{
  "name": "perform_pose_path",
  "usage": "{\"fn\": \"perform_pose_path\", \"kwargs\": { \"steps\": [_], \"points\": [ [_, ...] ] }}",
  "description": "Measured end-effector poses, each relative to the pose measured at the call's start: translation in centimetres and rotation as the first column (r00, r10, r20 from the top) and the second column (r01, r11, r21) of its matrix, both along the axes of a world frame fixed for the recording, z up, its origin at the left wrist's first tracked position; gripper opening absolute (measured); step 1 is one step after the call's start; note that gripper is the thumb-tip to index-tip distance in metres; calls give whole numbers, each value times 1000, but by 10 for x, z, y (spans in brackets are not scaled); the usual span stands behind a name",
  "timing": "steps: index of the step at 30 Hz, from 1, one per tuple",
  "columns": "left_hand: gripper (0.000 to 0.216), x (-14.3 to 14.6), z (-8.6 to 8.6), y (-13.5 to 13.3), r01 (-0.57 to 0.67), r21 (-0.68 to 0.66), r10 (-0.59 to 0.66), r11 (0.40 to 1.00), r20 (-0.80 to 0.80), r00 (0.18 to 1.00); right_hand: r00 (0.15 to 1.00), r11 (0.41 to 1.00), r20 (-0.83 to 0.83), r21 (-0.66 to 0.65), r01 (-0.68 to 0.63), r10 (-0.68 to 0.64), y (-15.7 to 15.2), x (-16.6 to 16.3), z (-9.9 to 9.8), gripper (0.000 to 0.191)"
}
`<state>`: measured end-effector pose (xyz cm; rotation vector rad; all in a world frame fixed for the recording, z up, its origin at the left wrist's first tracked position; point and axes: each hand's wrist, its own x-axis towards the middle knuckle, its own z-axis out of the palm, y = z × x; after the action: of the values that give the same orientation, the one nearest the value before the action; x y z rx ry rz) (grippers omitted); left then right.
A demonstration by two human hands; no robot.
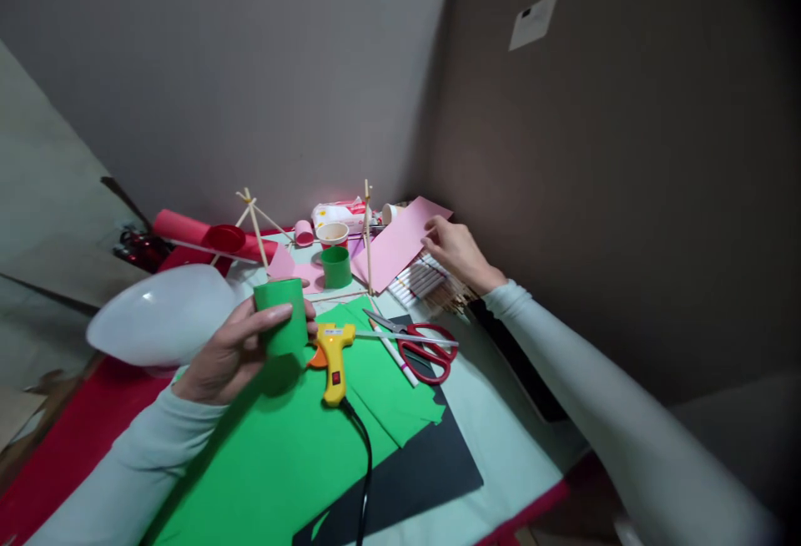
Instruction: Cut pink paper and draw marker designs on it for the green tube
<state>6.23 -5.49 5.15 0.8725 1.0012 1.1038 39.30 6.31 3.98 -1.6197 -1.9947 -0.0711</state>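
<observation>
My left hand [229, 350] is wrapped around a green paper cylinder [281, 316], its thumb across the front. At the back right, my right hand [460, 254] has its fingers bent together at the edge of a pink paper sheet [400, 245], which slants over the markers. A yellow hot glue gun [335, 362] lies on green paper [263, 454], just right of the held cylinder. Red-handled scissors [429, 354] and a single marker [395, 354] lie beside it. Another green paper cylinder [336, 267] stands farther back.
Two stick frames [250, 220] stand on the table. A white balloon [159, 315] sits at the left. Behind are a paper cup [332, 235], a small pink roll [304, 233] and a red roll [181, 227]. White markers [419, 280] lie under my right hand. Black paper [400, 479] lies in front.
</observation>
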Motion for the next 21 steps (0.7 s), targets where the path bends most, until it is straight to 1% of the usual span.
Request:
{"fn": "perform_pose_path", "kwargs": {
  "steps": [1,3,5,6,8,10,12,15,17,21],
  "points": [
    [41,-5,0,-1,-24,-10,24,1000,40,999,998,1000,56,-1,19,-19,6,5,-4,29],
    [42,-14,0,-2,-51,-19,53,998,82,995,984,1000,178,9,-5,4,12,8,-13,30],
    [41,-22,-3,-4,-75,-18,76,997,97,992,950,996,301,18,-91,81,12,4,-21,29],
    [42,-25,-5,-6,-93,-16,95,995,105,990,925,990,357,17,-143,127,12,1,-24,32],
    [46,-30,-8,-10,-146,-25,148,989,120,982,869,972,450,7,-235,207,12,-4,-30,38],
    [54,-33,-12,-15,-186,-39,189,982,124,974,819,957,516,-7,-291,253,15,-8,-34,37],
    [53,-34,-14,-16,-214,-47,218,976,114,969,783,949,559,-21,-314,272,21,-9,-34,31],
    [37,-35,-15,-15,-293,-78,300,953,107,948,754,949,600,-30,-313,267,29,-8,-31,25],
    [28,-35,-16,-12,-335,-129,350,933,123,929,746,953,617,-22,-302,250,32,-7,-28,27],
    [25,-36,-21,-10,-331,-231,372,915,168,913,749,959,624,0,-283,221,30,-5,-22,28]
  ]
}}
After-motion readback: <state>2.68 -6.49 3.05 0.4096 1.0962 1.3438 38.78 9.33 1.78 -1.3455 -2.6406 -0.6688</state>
